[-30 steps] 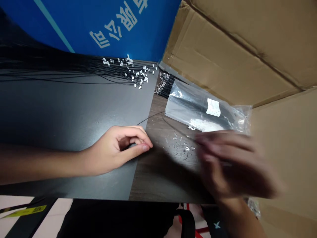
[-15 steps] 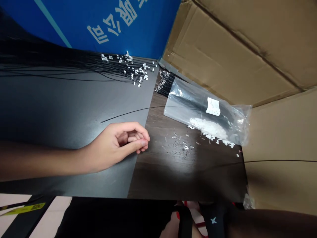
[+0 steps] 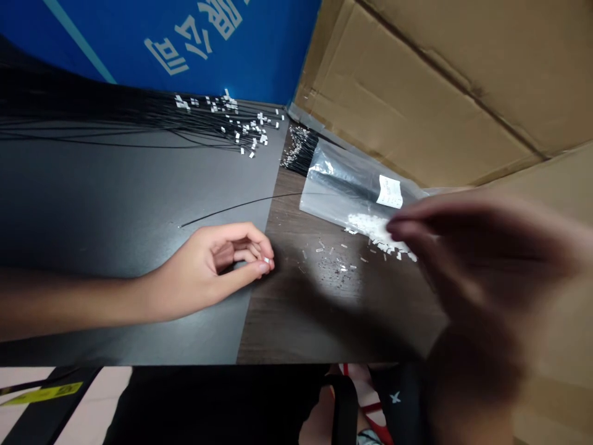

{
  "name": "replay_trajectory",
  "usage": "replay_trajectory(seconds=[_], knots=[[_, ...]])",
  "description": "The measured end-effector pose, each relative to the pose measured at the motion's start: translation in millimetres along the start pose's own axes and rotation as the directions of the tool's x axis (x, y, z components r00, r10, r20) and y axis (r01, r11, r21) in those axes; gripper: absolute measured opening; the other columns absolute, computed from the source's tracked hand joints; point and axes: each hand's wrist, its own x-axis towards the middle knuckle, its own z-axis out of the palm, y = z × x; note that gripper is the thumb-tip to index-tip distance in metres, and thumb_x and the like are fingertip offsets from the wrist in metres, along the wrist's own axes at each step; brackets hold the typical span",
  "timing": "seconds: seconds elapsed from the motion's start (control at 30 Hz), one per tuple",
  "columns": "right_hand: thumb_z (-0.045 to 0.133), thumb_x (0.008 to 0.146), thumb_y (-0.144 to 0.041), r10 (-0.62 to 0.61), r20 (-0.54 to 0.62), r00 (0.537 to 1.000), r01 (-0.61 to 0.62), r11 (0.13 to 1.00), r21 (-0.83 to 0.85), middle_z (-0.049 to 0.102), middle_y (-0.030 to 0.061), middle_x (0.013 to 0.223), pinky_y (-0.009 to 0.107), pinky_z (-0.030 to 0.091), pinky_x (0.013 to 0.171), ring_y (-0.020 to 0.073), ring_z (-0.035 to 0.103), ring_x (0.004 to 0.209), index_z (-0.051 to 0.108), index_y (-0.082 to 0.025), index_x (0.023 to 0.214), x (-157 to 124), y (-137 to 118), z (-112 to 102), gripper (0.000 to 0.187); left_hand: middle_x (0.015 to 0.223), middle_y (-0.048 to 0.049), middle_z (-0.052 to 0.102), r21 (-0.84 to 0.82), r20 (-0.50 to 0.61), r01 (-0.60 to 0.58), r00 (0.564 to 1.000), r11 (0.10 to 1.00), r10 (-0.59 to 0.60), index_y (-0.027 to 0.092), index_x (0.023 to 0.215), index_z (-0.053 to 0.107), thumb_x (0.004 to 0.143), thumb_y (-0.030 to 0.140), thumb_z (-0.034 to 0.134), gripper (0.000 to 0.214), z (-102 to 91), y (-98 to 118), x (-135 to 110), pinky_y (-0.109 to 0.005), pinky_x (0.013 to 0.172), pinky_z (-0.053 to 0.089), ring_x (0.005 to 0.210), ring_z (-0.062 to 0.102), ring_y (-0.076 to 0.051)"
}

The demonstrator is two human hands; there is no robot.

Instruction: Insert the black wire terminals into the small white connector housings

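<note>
2 bare hands over the bench point(image 3: 278, 337), in from its near edge. L hand point(image 3: 204, 272): thumb & finger pinch 1 tiny white piece point(image 3: 267, 260). R hand point(image 3: 491, 253), nr the bench's right edge, is blurred: tips look close tog., can't tell if they hold anything. Betw. hands: 1 scatter of clear scraps point(image 3: 333, 269). Past L hand, 1 loose black wire point(image 3: 231, 207) runs right to the bag. 1 clear bag point(image 3: 324, 188), twd far edge, w/ 1 wire bundle point(image 3: 300, 151) inside, silvery tips out its left end; white bits point(image 3: 370, 227) on near side (some outside; rest in or under, can't tell). Far edge, left: 1 cable heap point(image 3: 139, 111), dozens of white ends. Behind: 1 blue panel point(image 3: 264, 55), 1 cardboard wall point(image 3: 398, 86).
</note>
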Motion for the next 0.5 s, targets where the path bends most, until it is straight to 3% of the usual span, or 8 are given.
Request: replay_trajectory(seconds=[0.07,0.13,0.2,0.3,0.5], knots=[[0.092,0.104,-0.012,0.005,0.171,0.985,-0.015,0.998,0.056,0.087,-0.0007,0.095,0.027,0.066,0.078,0.0144,0.079,0.083,0.087,-0.024,0.1,9,-1,15,0.014,0.095,-0.0036,0.084,0.004,-0.004,-0.017,1.0,1.0,0.017,0.017,0.099,0.081,0.097,0.015,0.089,0.008,-0.7,-1,0,-0.019,0.084,0.068,0.089,0.083,-0.014],[0.088,0.107,-0.011,0.033,0.351,0.936,-0.072,0.993,0.097,0.087,-0.0015,0.094,0.025,0.064,0.077,0.0123,0.079,0.081,0.086,-0.022,0.099,13,5,36,0.013,0.095,-0.0029,0.083,-0.001,-0.008,-0.028,1.0,1.0,0.028,0.017,0.1,0.081,0.097,0.014,0.088,0.008,-1.2,-3,-1,-0.019,0.085,0.068,0.089,0.083,-0.013],[0.086,0.108,-0.012,0.036,0.432,0.901,-0.097,0.988,0.12,0.087,-0.0005,0.094,0.025,0.063,0.079,0.0118,0.078,0.082,0.086,-0.019,0.102,12,13,54,0.009,0.095,-0.003,0.083,-0.012,-0.017,-0.032,0.999,0.999,0.032,0.017,0.1,0.082,0.097,0.014,0.088,0.008,-1.1,-4,-1,-0.018,0.086,0.068,0.089,0.083,-0.013],[0.084,0.109,-0.012,0.01,0.461,0.887,-0.089,0.985,0.15,0.084,-0.0001,0.094,0.025,0.061,0.079,0.0115,0.077,0.084,0.086,-0.017,0.104,4,23,70,0.007,0.092,-0.0033,0.082,-0.012,-0.035,-0.02,0.999,1.0,0.019,0.016,0.1,0.082,0.097,0.014,0.088,0.007,0.0,-4,-2,-0.018,0.084,0.068,0.087,0.083,-0.013],[0.081,0.11,-0.014,-0.013,0.39,0.921,-0.058,0.984,0.169,0.081,-0.0006,0.091,0.025,0.059,0.075,0.012,0.075,0.082,0.086,-0.019,0.106,-9,25,77,0.007,0.09,-0.0029,0.083,0.035,-0.064,-0.016,0.998,0.999,0.018,0.016,0.095,0.083,0.095,0.016,0.086,0.004,3.6,-4,0,-0.015,0.083,0.068,0.085,0.083,-0.011]])
